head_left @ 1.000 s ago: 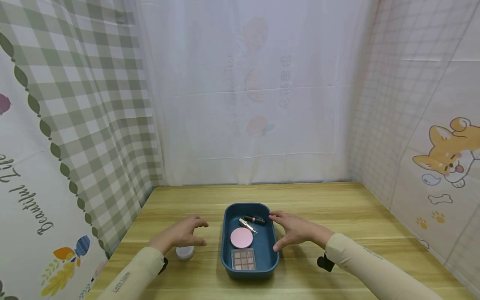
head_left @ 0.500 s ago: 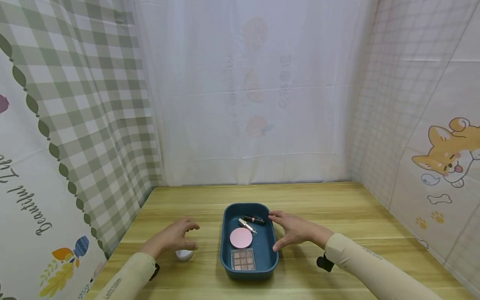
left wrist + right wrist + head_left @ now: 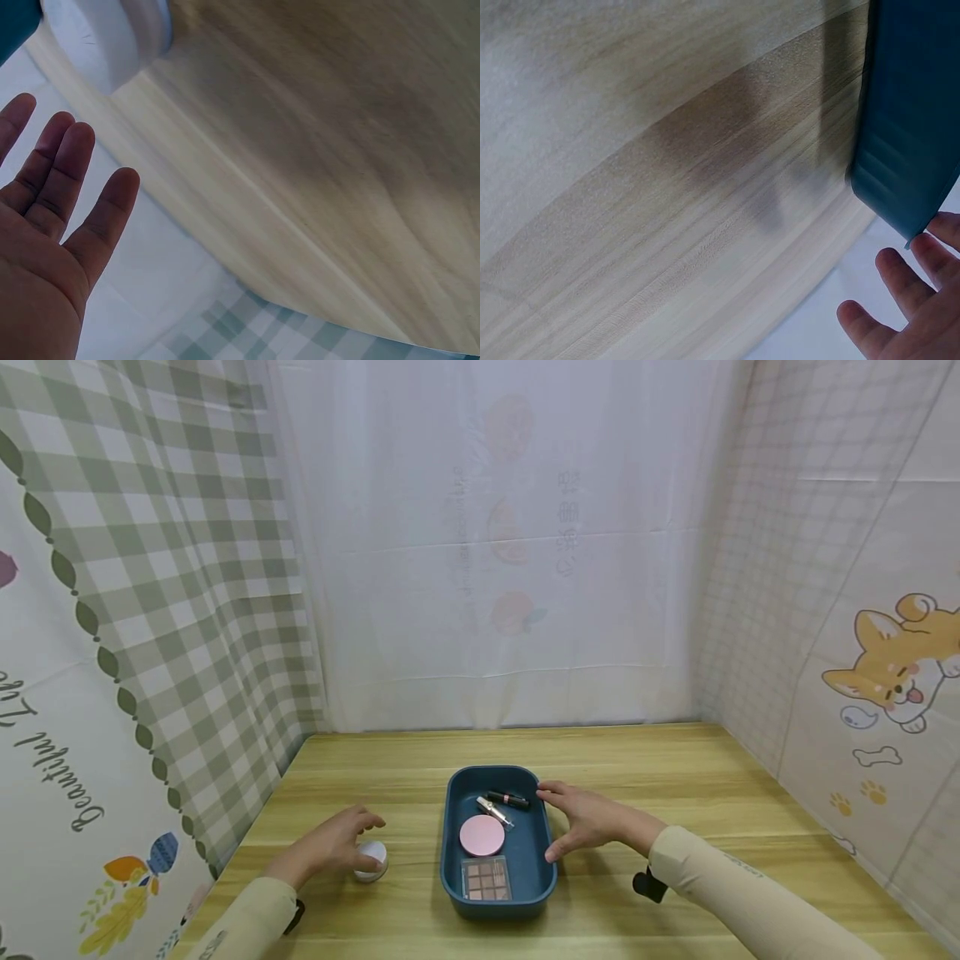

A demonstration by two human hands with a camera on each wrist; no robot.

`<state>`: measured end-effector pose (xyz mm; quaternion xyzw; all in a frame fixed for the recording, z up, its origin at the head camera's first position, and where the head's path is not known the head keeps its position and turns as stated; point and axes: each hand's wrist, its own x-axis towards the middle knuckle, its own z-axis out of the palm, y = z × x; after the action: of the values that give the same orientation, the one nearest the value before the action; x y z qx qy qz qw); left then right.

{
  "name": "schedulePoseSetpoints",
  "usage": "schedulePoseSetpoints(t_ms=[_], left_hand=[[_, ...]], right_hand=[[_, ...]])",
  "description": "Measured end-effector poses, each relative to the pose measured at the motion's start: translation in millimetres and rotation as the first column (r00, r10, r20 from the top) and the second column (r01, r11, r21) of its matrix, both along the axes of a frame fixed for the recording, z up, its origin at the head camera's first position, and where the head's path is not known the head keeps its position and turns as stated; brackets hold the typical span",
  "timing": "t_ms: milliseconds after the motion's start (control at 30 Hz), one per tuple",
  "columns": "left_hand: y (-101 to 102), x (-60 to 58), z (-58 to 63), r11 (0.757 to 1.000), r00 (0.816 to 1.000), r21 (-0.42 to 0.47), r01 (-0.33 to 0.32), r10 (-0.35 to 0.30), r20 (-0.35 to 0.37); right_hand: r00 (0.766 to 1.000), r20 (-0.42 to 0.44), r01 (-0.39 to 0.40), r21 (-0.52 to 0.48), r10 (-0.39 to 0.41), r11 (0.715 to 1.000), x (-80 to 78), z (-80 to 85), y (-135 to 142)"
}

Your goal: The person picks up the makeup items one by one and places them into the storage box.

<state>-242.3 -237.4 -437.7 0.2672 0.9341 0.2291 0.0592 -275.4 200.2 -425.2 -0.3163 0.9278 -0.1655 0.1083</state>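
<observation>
A small white round jar (image 3: 371,861) stands on the table left of the blue box. Beside it is my left hand (image 3: 326,847), thumb and fingers spread apart with the jar just off their tips. In the left wrist view its relaxed fingers (image 3: 109,214) show below the white jar (image 3: 105,37). My right hand (image 3: 592,818) has its fingertips and thumb at the right rim of the blue box (image 3: 550,881). Inside the box lie a pink round compact (image 3: 482,835), an eyeshadow palette (image 3: 486,880), a black tube (image 3: 510,799) and a silver-capped tube (image 3: 493,812).
The wood-grain table (image 3: 637,760) reaches back to a white curtain (image 3: 420,610). A green checked cloth (image 3: 225,568) hangs on the left, and a cloth printed with a dog (image 3: 900,672) on the right.
My left hand has moved left and slightly down, uncovering more of the jar beside it. The right hand and the box have stayed in place.
</observation>
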Motion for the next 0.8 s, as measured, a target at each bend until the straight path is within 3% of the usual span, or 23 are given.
schedulePoseSetpoints(t_ms=[500,800], left_hand=[[-3,0.8,-11.5,1.0,1.0,-0.002,0.015,-0.015,0.003],[-3,0.1,-14.6,0.998,0.998,-0.003,0.055,-0.055,-0.028]], right_hand=[[1.0,0.006,-0.003,-0.009,0.003,1.0,-0.3,0.9,0],[1.0,0.01,0.006,-0.005,-0.006,1.0,-0.3,0.8,-1]])
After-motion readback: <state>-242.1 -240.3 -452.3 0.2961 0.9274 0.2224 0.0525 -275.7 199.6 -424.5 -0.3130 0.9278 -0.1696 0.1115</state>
